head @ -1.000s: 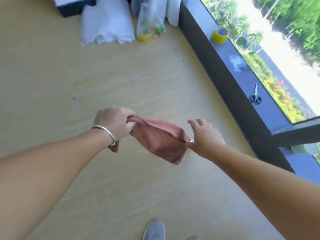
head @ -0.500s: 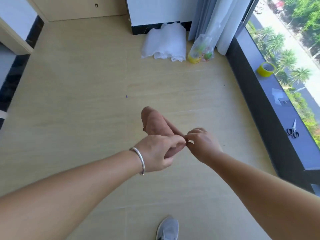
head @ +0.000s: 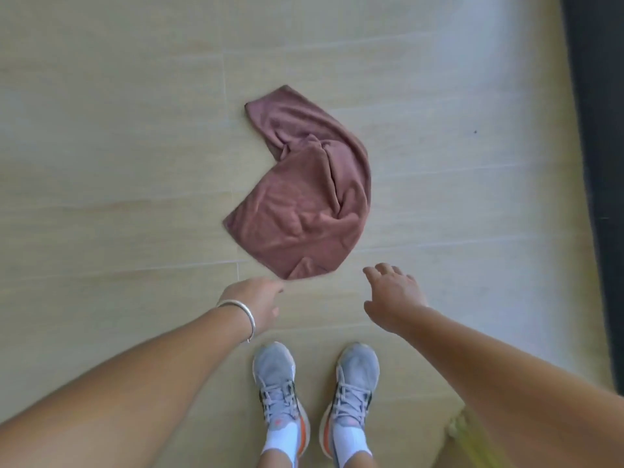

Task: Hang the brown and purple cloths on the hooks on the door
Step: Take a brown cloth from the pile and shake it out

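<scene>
Now we reach down for the brown cloth [head: 305, 194], crumpled on the floor [head: 118, 163].

Our left hand [head: 254, 304] hovers by its near corner and our right hand [head: 391, 292] spreads open; both are apart and hold nothing. A one-corner pinch may let folds drag or slip. Bare floor surrounds it; shoes [head: 275, 380] stand behind, a dark wall base [head: 594, 163] at right.

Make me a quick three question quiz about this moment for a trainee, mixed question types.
1. True or false: the brown cloth hangs on a hook.
2. Which wrist wears the bracelet? A left, B right.
3. Fill in: the cloth lies crumpled on the ___, ahead of the grey shoes.

Key: 1 false, it lies on the floor. 2 A, by the left hand; the right hand is open, holding nothing. 3 floor.
</scene>
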### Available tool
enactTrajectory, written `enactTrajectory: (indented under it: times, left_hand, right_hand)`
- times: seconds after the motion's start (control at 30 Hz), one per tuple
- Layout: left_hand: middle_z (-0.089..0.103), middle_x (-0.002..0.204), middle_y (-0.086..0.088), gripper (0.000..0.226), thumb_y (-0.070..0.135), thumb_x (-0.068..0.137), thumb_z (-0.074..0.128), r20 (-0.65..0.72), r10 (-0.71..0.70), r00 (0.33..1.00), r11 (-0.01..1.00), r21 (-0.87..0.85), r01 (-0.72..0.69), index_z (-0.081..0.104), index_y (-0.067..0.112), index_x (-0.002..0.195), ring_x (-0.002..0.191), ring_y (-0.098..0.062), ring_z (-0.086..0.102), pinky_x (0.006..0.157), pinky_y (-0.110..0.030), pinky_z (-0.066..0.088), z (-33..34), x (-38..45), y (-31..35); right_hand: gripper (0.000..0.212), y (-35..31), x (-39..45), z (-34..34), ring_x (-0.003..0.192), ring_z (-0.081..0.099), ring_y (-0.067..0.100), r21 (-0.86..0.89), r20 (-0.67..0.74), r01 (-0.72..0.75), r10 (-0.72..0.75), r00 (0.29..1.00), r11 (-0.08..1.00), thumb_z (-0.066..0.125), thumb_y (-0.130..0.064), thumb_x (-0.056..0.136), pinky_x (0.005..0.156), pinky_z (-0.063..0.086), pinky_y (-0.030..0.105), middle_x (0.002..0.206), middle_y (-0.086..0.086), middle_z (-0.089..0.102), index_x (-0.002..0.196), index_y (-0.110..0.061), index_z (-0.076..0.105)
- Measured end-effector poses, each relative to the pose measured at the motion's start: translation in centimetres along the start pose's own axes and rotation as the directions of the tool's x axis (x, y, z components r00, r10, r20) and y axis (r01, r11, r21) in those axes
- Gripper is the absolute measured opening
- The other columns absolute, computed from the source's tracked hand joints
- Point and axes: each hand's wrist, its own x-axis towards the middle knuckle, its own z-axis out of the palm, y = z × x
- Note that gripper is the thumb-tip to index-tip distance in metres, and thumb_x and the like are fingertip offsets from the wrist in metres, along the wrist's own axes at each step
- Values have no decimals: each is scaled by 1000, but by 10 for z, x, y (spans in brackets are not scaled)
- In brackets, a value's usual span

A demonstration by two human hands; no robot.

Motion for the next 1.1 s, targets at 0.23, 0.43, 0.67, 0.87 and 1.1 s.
enactTrajectory:
  times: [0.23, 0.43, 0.67, 0.87, 1.1]
  left_hand:
    - [59, 120, -1, 36, 21, 85, 54, -148, -46, 988, 940, 329, 93, 54, 24, 121, 114, -24, 55, 85, -34, 45, 27, 80, -85]
    - [50, 118, -1, 43, 11, 80, 59, -238, 72, 969, 921, 389, 27, 48, 18, 121, 114, -23, 49, 79, -35, 42, 54, 168, -142]
    - [33, 132, -8, 78, 0, 64, 68, -414, 145, 899, 960, 280, -26, 37, 22, 132, 117, -32, 35, 83, -45, 47, 86, 231, -156]
    - [52, 108, -10, 42, 3, 79, 55, -387, 42, 921, 963, 262, 66, 45, 17, 117, 93, -34, 56, 64, -40, 39, 113, 194, -142]
    - [61, 104, 5, 23, 34, 86, 46, -142, 96, 985, 912, 409, -30, 59, 25, 103, 106, -19, 54, 88, -37, 33, 143, 80, -117]
  right_hand:
    - [63, -63, 64, 81, 130, 35, 23, 10, -114, 118, -116, 987, 993, 59, -31, 80, 99, 35, 35, 138, 2, 37, 136, -20, 33]
    - [59, -107, 155, 125, 139, 24, 22, -193, -176, 298, -332, 927, 935, 57, -11, 80, 109, 31, 36, 142, 3, 33, 134, -17, 34]
    - [55, -98, 197, 159, 98, 48, 24, -378, -175, 294, -380, 908, 878, 64, -2, 72, 64, 39, 32, 118, 4, 43, 121, -16, 41]
    - [34, -76, 164, 163, 81, 59, 28, -287, -148, 259, -310, 939, 922, 47, 4, 83, 54, 32, 35, 108, 7, 47, 112, -13, 44]
    - [31, -44, 78, 136, 92, 64, 25, -314, -17, 61, -70, 997, 947, 45, 0, 88, 61, 37, 32, 108, 4, 56, 115, -13, 51]
